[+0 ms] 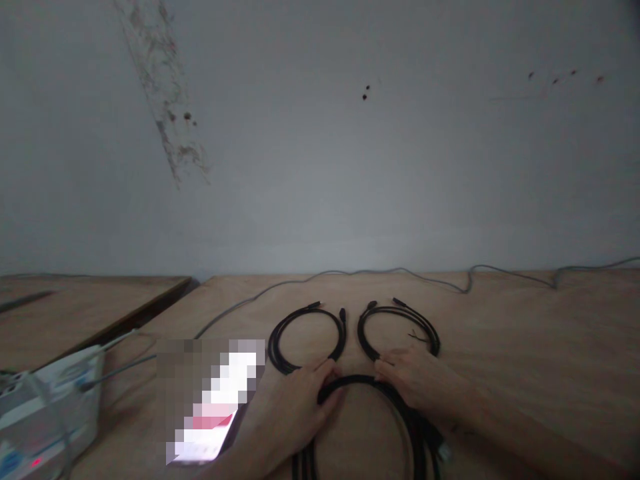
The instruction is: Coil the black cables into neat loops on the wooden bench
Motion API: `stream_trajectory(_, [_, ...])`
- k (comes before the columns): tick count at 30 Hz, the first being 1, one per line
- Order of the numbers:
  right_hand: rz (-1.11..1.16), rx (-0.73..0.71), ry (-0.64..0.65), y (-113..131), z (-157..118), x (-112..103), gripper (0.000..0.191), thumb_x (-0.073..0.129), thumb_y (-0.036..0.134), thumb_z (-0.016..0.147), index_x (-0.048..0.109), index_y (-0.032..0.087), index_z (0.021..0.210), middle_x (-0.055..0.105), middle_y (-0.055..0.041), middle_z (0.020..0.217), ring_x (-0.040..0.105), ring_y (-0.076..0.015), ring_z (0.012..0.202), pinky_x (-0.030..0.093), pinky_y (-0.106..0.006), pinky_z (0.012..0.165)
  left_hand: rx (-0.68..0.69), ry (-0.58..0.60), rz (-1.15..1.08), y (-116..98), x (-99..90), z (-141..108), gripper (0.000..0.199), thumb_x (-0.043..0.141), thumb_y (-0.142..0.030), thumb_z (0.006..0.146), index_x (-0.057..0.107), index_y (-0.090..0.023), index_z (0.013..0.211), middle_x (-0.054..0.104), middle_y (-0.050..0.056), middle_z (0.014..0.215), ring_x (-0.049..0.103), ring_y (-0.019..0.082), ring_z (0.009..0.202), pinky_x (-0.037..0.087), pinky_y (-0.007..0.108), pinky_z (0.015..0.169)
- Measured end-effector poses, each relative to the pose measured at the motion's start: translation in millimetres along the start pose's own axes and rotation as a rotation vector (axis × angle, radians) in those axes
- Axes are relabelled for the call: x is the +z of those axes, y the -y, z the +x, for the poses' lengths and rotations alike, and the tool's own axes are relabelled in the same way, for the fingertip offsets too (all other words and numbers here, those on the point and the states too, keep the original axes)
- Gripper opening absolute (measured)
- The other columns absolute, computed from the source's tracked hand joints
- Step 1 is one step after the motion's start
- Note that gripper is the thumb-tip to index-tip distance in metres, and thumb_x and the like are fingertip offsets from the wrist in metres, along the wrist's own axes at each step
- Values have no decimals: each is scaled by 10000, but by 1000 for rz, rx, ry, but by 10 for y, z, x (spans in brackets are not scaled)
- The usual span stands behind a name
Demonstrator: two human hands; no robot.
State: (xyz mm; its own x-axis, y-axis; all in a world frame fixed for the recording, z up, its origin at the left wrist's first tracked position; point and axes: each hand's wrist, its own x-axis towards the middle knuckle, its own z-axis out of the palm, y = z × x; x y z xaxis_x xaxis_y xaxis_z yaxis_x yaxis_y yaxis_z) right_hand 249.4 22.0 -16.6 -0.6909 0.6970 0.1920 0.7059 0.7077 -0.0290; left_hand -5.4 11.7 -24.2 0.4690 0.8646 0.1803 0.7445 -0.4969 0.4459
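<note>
Two thin black cables, each wound in a ring, lie side by side on the wooden table: the left coil [275, 340] and the right coil [363, 338], their plug ends toward the wall. Nearer to me is a thicker black cable coil [356, 379], cut off by the bottom edge of the view. My left hand [305, 400] grips its upper left part between thumb and fingers. My right hand [413, 380] has its fingers closed on the upper right part, just below the right coil. A plug [443, 451] shows under my right wrist.
A lit, pixelated phone [215, 413] lies left of my left forearm. A white power strip [55, 413] with a red light stands at the far left. A grey cable [285, 283] runs along the table's back by the wall.
</note>
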Motion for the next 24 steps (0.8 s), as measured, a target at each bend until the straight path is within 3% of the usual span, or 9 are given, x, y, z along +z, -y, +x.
stream_trajectory(4, [31, 31, -46, 42, -32, 55, 188, 478, 153, 982, 660, 189, 951, 717, -55, 897, 658, -211, 786, 383, -304, 658, -4, 3, 9, 18, -1, -4, 109, 562, -307, 946, 631, -224, 969, 674, 25, 955, 623, 200, 863, 461, 285, 764])
stream_trajectory(17, [515, 477, -107, 132, 27, 224, 223, 517, 157, 849, 653, 180, 675, 661, 2, 649, 633, -158, 642, 311, -242, 540, 5, 10, 9, 49, 23, 20, 98, 589, -266, 908, 633, -238, 991, 694, 14, 987, 639, 202, 891, 436, 278, 746])
stream_trajectory(24, [433, 405, -178, 99, 22, 235, 206, 559, 172, 811, 575, 192, 607, 601, 13, 620, 557, -142, 599, 306, -252, 549, 24, -6, 6, 43, 28, 15, 89, 582, -266, 907, 630, -234, 975, 690, 16, 976, 632, 200, 883, 432, 277, 747])
